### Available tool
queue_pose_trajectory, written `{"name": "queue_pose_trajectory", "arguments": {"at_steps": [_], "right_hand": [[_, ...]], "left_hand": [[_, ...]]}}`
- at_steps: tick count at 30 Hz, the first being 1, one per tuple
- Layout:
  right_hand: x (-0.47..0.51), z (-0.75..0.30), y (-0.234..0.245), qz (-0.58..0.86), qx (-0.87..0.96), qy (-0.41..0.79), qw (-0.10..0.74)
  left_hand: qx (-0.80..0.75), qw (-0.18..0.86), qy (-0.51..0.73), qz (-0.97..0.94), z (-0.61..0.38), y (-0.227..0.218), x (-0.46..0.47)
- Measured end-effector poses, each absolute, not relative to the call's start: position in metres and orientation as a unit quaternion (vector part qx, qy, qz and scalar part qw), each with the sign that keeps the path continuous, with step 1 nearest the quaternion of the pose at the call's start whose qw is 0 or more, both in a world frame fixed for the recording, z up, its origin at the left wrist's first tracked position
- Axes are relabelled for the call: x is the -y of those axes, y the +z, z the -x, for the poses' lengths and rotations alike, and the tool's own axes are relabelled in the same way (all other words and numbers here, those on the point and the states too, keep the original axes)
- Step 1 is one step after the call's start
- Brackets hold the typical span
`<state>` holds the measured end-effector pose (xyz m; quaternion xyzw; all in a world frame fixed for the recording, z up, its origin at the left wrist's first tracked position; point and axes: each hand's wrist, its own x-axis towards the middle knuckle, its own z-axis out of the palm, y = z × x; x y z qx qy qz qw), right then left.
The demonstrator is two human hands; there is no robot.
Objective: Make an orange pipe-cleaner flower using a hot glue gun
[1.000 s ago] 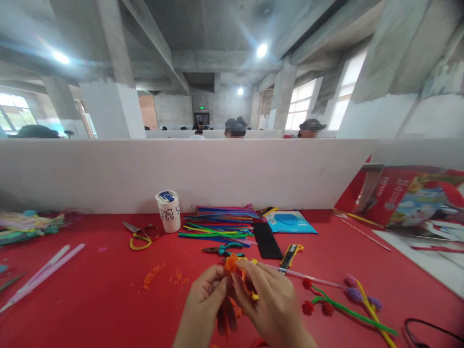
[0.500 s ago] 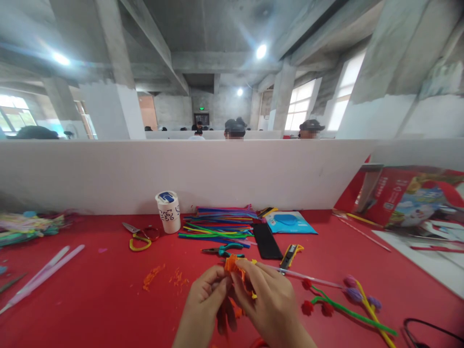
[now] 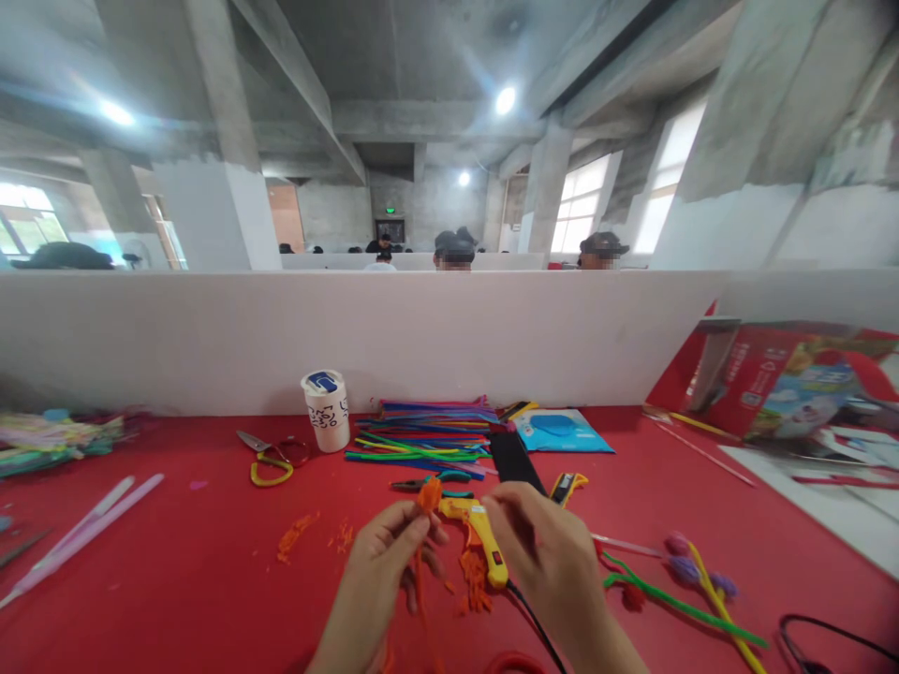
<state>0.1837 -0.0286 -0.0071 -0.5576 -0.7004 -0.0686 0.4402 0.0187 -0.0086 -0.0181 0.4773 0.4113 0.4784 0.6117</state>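
An orange crepe-paper flower [image 3: 429, 495] sits pinched between the thumb and fingers of my left hand [image 3: 379, 571], with a thin orange strip hanging below it. My right hand [image 3: 554, 562] is raised to the right, apart from the flower. Its fingertips are blurred and partly turned away, so whether they hold anything is unclear. Between the hands a yellow glue gun [image 3: 492, 548] lies on the table, its black cord running toward me. Beside it are cut orange paper pieces [image 3: 476, 580].
The red table [image 3: 211, 580] holds pliers [image 3: 407, 485], scissors [image 3: 271, 465], a white cup [image 3: 327, 417], colourful pipe cleaners [image 3: 421, 440], a black phone [image 3: 516, 461], a utility knife [image 3: 566, 487] and pom-pom stems [image 3: 688, 608]. A white partition [image 3: 351, 337] stands behind.
My right hand has come away from the orange flower and moved right, uncovering the glue gun. The flower has shifted slightly left and up in my left hand.
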Motion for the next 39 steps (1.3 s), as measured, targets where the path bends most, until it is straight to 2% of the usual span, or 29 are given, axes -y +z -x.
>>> {"name": "queue_pose_trajectory", "arguments": {"at_steps": [2, 3, 6, 10, 16, 23, 25, 28, 30, 33, 39], "right_hand": [[0.018, -0.202, -0.012, 0.662, 0.675, -0.085, 0.314], [0.011, -0.211, -0.018, 0.682, 0.669, -0.076, 0.285], [-0.009, -0.227, -0.042, 0.701, 0.672, -0.031, 0.237], [-0.023, -0.218, -0.080, 0.722, 0.656, 0.031, 0.217], [-0.029, -0.206, -0.098, 0.728, 0.614, 0.104, 0.287], [-0.019, -0.213, -0.040, 0.635, 0.559, 0.263, 0.464], [-0.005, -0.211, -0.022, 0.599, 0.549, 0.314, 0.491], [0.017, -0.203, -0.004, 0.482, 0.473, 0.511, 0.532], [0.029, -0.195, 0.001, 0.427, 0.438, 0.589, 0.528], [0.037, -0.183, 0.003, 0.445, 0.462, 0.565, 0.519], [0.047, -0.165, 0.007, 0.539, 0.545, 0.373, 0.523]], "left_hand": [[-0.431, 0.581, 0.495, -0.482, -0.012, -0.016, 0.003], [-0.437, 0.566, 0.500, -0.488, -0.010, -0.015, 0.000], [-0.435, 0.542, 0.503, -0.515, -0.004, -0.013, -0.004], [-0.424, 0.562, 0.493, -0.511, -0.005, -0.010, -0.001], [-0.388, 0.638, 0.483, -0.457, -0.007, -0.011, 0.000], [-0.363, 0.680, 0.496, -0.399, -0.005, -0.009, -0.003], [-0.359, 0.687, 0.504, -0.382, -0.005, -0.008, -0.002], [-0.342, 0.705, 0.505, -0.362, -0.004, -0.006, -0.002], [-0.333, 0.716, 0.505, -0.347, -0.003, -0.003, -0.001], [-0.337, 0.723, 0.514, -0.315, -0.002, 0.000, 0.000], [-0.339, 0.736, 0.497, -0.310, -0.001, -0.002, 0.003]]}}
